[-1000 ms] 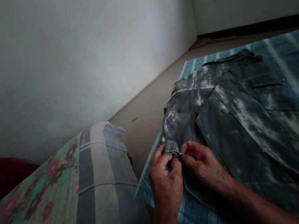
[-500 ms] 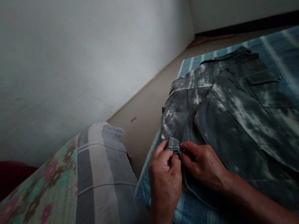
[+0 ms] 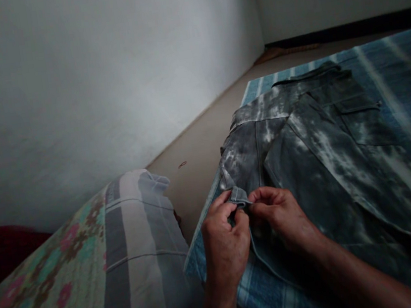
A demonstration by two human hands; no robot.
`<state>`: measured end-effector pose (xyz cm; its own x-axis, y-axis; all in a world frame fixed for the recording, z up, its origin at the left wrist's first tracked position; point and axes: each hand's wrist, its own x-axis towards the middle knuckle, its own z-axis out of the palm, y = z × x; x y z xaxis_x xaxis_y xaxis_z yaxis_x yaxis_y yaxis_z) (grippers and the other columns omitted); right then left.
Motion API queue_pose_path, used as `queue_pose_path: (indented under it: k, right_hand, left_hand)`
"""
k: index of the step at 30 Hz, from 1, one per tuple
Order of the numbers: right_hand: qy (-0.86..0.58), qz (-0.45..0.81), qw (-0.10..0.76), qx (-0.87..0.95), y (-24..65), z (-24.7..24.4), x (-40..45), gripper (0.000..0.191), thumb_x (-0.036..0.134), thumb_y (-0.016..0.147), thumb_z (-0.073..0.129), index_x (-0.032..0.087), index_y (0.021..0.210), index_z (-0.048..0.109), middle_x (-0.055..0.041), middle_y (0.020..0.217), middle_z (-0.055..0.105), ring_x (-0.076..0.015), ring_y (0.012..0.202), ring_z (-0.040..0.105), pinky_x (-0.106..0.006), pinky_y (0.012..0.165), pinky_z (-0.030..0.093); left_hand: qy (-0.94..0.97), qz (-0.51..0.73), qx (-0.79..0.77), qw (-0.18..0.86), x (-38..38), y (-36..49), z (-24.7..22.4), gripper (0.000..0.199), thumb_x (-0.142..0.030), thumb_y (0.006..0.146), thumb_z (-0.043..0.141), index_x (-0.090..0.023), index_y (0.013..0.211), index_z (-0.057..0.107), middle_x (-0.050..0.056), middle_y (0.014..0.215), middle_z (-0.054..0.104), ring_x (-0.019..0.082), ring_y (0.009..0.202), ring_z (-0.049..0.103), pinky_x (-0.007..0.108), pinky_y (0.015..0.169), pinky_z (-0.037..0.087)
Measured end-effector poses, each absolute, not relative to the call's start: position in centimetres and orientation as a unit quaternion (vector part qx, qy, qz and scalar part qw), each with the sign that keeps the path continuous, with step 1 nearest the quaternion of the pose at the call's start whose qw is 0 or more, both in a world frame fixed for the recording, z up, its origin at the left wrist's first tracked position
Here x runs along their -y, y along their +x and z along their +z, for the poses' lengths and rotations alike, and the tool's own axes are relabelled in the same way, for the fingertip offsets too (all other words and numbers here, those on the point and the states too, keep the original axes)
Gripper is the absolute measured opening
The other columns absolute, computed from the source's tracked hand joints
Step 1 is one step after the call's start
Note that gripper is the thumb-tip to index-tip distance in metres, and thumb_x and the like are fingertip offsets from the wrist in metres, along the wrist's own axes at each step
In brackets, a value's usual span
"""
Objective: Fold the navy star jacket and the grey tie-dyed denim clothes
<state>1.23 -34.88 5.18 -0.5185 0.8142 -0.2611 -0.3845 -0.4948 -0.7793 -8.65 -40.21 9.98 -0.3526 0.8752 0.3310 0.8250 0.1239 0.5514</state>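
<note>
A dark grey-green garment with pale mottled patches (image 3: 306,160) lies spread over a blue striped cloth (image 3: 279,296). At its near left edge, a small folded piece of the garment stands up between my hands. My left hand (image 3: 225,238) grips this fold from the left, fingers curled with the thumb at its lower side. On the right side of the fold, my right hand (image 3: 282,212) pinches its edge between thumb and fingertips. The fingertips of both hands are close together. Whether anything small lies inside the right pinch cannot be made out.
To the left is a bulky striped cloth (image 3: 143,285) beside a floral quilted cover (image 3: 50,277). Dark red fabric (image 3: 9,253) shows at the far left. A pale wall (image 3: 84,79) rises behind, and a small loop (image 3: 182,165) lies on the floor.
My right thumb and fingers have shifted to pinch the fold's right edge, which is now drawn slightly toward the right. My left hand keeps its hold. The view has moved slightly.
</note>
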Motion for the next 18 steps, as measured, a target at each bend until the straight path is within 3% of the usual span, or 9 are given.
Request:
queue_pose_path:
  k: [5,10,18]
  right_hand:
    - [-0.307,0.812,0.378,0.321,1.3,5.0,34.9,0.01,0.021,0.056,0.067,0.017,0.062,0.06,0.0022,0.048,0.056,-0.0085,0.04,0.046,-0.019,0.04,0.035]
    - [-0.305,0.821,0.371,0.307,1.2,5.1,34.9,0.013,0.021,0.053,0.068,0.017,0.061,0.059,0.0032,0.045,0.055,-0.0084,0.039,0.046,-0.019,0.039,0.035]
    - [-0.319,0.831,0.342,0.3,1.3,5.4,34.8,0.016,0.026,0.054,0.069,0.017,0.063,0.058,-0.002,0.048,0.06,-0.0145,0.042,0.057,-0.021,0.039,0.04]
  left_hand:
    - [0.573,0.303,-0.761,0.03,40.2,-8.6,10.0,0.018,-0.017,0.076,0.058,-0.02,0.08,0.075,0.009,0.109,0.07,0.023,0.101,0.066,0.038,0.093,0.052]
    - [0.577,0.294,-0.761,0.029,39.8,-8.8,9.9,0.021,-0.01,0.074,0.057,-0.02,0.075,0.075,0.008,0.108,0.071,0.022,0.1,0.067,0.036,0.094,0.051]
    - [0.558,0.33,-0.748,0.138,39.4,-9.7,10.5,0.022,-0.008,0.073,0.056,-0.02,0.07,0.075,0.005,0.107,0.073,0.019,0.092,0.069,0.031,0.089,0.052]
